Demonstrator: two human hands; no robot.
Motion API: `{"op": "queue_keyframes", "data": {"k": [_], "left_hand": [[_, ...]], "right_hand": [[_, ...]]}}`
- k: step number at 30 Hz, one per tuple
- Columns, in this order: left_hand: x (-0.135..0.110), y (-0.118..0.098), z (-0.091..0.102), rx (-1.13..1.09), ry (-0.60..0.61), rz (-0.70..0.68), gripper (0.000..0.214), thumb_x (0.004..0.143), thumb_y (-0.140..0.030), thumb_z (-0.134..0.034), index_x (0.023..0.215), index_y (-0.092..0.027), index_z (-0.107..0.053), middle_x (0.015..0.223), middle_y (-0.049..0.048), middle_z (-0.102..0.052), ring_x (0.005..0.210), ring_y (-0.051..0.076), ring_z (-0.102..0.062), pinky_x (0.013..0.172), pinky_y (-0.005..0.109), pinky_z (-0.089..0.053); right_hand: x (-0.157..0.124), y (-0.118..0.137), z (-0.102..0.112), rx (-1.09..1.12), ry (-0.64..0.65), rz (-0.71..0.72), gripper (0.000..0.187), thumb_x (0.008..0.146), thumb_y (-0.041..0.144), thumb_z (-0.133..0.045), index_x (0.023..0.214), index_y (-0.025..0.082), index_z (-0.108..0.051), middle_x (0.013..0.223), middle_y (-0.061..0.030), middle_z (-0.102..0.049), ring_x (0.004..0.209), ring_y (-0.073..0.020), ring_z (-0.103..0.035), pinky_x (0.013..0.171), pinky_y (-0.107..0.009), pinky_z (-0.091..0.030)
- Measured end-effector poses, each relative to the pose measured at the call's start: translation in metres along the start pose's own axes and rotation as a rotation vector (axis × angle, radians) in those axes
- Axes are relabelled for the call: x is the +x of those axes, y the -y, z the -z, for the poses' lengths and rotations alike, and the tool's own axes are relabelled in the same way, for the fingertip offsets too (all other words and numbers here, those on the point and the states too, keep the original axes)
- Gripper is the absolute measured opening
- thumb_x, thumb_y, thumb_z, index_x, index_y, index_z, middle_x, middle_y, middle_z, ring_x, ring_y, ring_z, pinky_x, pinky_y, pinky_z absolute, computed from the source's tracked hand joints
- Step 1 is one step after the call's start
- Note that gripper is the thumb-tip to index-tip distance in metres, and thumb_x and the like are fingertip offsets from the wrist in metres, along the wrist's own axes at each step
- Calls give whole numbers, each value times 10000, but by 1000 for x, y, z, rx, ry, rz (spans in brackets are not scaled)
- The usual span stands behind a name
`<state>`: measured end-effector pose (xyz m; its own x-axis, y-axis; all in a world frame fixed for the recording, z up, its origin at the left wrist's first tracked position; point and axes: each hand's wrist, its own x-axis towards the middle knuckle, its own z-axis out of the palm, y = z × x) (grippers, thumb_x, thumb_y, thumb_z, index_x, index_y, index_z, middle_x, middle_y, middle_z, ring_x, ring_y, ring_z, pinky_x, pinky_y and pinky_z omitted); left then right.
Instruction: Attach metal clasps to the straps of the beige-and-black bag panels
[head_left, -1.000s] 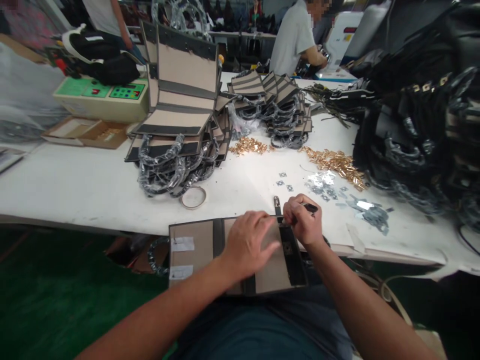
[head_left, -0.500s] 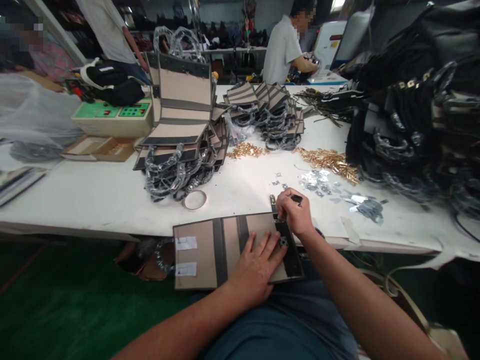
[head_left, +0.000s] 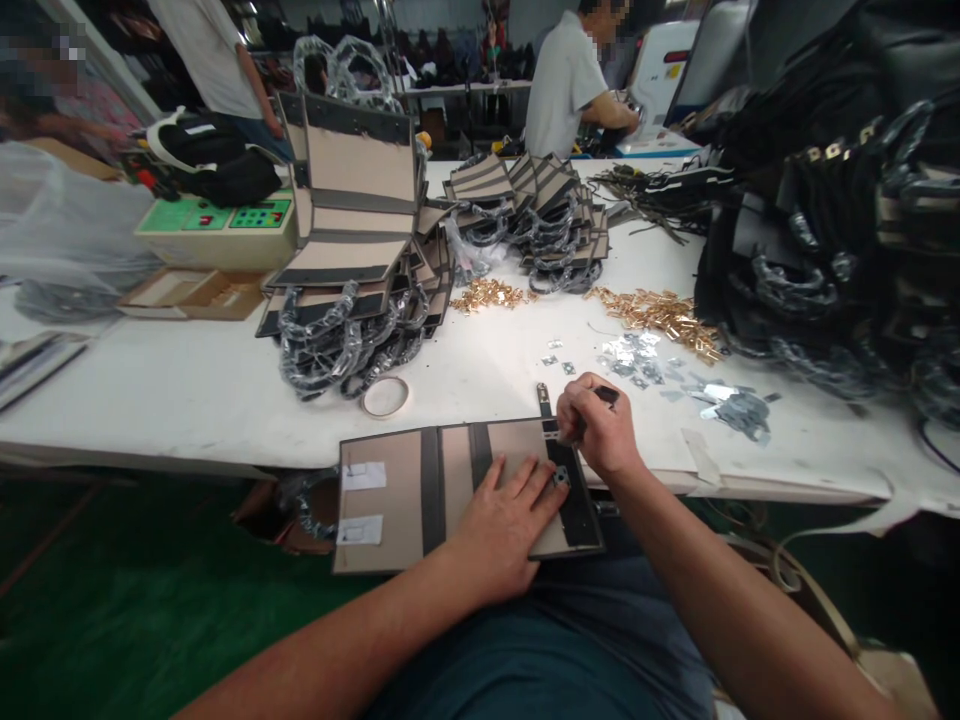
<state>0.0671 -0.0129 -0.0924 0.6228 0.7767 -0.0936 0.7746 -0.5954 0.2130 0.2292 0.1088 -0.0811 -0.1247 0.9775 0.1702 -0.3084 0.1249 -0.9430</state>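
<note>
A flat tan panel with black bands point(head_left: 397, 495) lies across my lap and the table's near edge. My left hand point(head_left: 504, 520) rests flat on it, fingers spread, fingertips beside a small metal fitting point(head_left: 560, 479) on the right black band. At the panel's top right corner, my right hand point(head_left: 596, 427) is closed around a thin black tool point(head_left: 604, 395). A small strap with a metal end point(head_left: 542, 399) sticks out just beyond the panel.
On the white table point(head_left: 165, 385) stand stacks of similar panels with wrapped handles point(head_left: 352, 290), a tape ring point(head_left: 385, 396), gold fittings point(head_left: 660, 315), silver plates point(head_left: 637, 360) and a green control box point(head_left: 217, 225). Black bags point(head_left: 840, 210) pile up at the right. Other people work at the back.
My left hand slid from the panel's top edge down to its lower middle and now lies flat. The right hand stays at the top right corner with the tool.
</note>
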Motion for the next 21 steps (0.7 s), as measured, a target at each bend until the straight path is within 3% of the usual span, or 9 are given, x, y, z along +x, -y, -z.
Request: {"op": "queue_keyframes", "data": {"k": [6, 14, 21], "left_hand": [[5, 3, 13, -9, 12, -17, 907, 812, -401, -736, 1600, -200, -334, 1714, 172, -277, 1576, 368, -228, 1265, 649, -162], [4, 1, 8, -5, 8, -14, 941, 799, -411, -745, 1607, -199, -312, 1721, 155, -263, 1587, 369, -190, 1279, 646, -102], [3, 3, 1, -6, -8, -16, 945, 812, -425, -735, 1612, -178, -297, 1727, 169, -243, 1600, 370, -151, 1281, 652, -51]], "right_hand": [[-22, 11, 10, 277, -83, -6, 359, 871, 326, -716, 647, 236, -450, 553, 67, -406, 456, -110, -404, 426, -251, -318], [-29, -12, 26, 467, -259, -140, 338, 830, 350, -673, 647, 218, -422, 559, 81, -308, 448, -83, -299, 419, -233, -268], [-32, -14, 18, 382, -222, -68, 360, 863, 386, -666, 655, 230, -417, 557, 79, -313, 440, -95, -301, 412, -243, -246]]}}
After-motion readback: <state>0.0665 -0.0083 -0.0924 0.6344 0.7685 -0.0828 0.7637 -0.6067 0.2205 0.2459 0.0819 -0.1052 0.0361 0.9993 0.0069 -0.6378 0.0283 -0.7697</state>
